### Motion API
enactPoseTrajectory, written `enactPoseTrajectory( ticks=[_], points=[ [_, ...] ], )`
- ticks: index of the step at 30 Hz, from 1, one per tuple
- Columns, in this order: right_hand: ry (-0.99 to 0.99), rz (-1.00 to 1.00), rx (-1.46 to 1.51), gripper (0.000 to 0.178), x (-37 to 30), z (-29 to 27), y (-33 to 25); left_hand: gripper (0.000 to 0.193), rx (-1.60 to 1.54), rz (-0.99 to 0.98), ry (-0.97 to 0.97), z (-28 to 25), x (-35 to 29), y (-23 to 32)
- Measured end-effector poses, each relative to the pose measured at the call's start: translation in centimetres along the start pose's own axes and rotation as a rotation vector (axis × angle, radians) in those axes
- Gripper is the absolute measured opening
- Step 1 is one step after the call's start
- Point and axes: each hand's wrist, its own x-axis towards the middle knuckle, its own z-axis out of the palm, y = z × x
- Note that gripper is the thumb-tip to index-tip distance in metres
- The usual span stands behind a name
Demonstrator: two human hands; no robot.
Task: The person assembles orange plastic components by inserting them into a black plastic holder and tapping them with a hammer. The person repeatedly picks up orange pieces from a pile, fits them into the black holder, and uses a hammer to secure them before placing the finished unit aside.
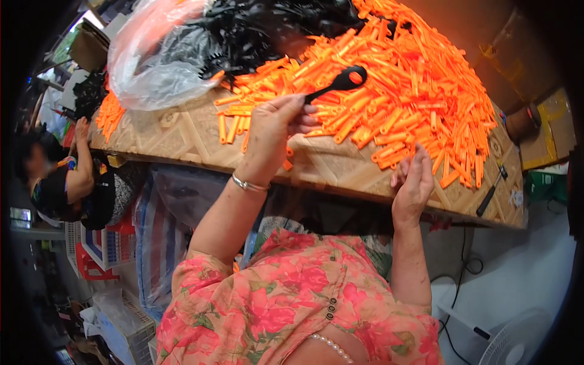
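My left hand [275,125] is closed on the narrow end of a black plastic handle-like piece [333,85] with a rounded loop at its far end, held up over the table edge. Its other end is hidden in my fingers. My right hand [415,190] is at the front edge of the heap of orange plastic pieces [389,91], fingers stretched out and nothing visible in them. The orange pieces are long and slim, several with a small hole at one end. Behind them, black plastic parts [267,30] lie piled beside a clear plastic bag [152,73].
The patterned tabletop [176,131] has a screwdriver-like tool [491,191] near its right corner. Cardboard boxes [544,128] stand at the right. Another person [76,176] sits at the table's left end. A white fan [517,340] and cables are at the lower right.
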Motion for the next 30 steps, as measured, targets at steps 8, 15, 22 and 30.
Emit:
enactPoseTrajectory(
  ticks=[8,15,22,30],
  points=[
    [-0.193,0.196,0.082,0.032,-1.1,-1.2,-2.6,0.017,0.051,-0.147,-0.279,2.5,-4.5,-3.9],
    [-0.241,0.232,0.280,0.029,-4.6,0.6,-0.5,0.031,-0.269,-0.178,-0.327,5.3,-6.0,-5.1],
    [-0.311,0.254,0.088,0.029,-4.8,-0.3,-0.1,0.028,-0.308,-0.103,-0.301,5.3,-5.9,-5.5],
    [-0.376,0.279,-0.037,0.030,-5.7,0.5,-0.2,0.025,-0.417,-0.112,-0.320,4.4,-6.1,-4.8]
  ],
)
